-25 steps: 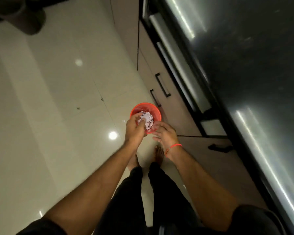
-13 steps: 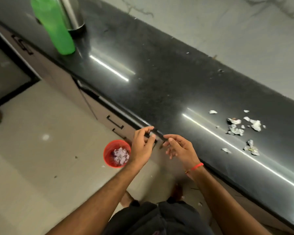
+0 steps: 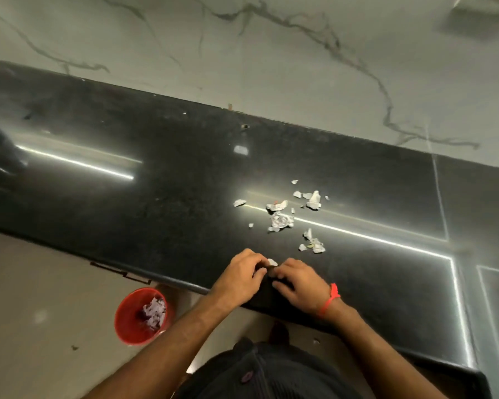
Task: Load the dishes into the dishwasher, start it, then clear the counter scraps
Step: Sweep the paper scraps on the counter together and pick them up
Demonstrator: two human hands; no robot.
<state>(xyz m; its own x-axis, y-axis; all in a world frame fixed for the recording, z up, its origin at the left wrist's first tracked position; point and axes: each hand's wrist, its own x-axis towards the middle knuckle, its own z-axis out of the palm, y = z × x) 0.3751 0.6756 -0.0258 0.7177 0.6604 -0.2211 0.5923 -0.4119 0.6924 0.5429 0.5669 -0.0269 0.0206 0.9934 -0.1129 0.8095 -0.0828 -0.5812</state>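
Hovering low over the near edge of the black counter (image 3: 162, 197), both hands come together at about six o'clock from the scatter of scraps. The left hand (image 3: 242, 276) has its fingers curled in, and the right hand (image 3: 296, 283), with a red band (image 3: 330, 300) at the wrist, lies beside it with fingers bent down onto the stone. Between the two sets of fingertips sits one small white scrap (image 3: 272, 262), and the fingers touch or close on it, though whether either hand truly pinches it I cannot tell. The rest of the paper scraps (image 3: 281, 220) lie loose on the counter at twelve to one o'clock from the hands, near but apart from them, in a ragged cluster across the bright reflected strip. Down on the pale floor (image 3: 41, 283), at about eight o'clock from the hands, stands a red bucket (image 3: 127, 326) with a heap of torn white bits inside. A marbled wall (image 3: 242, 53) runs behind the counter.
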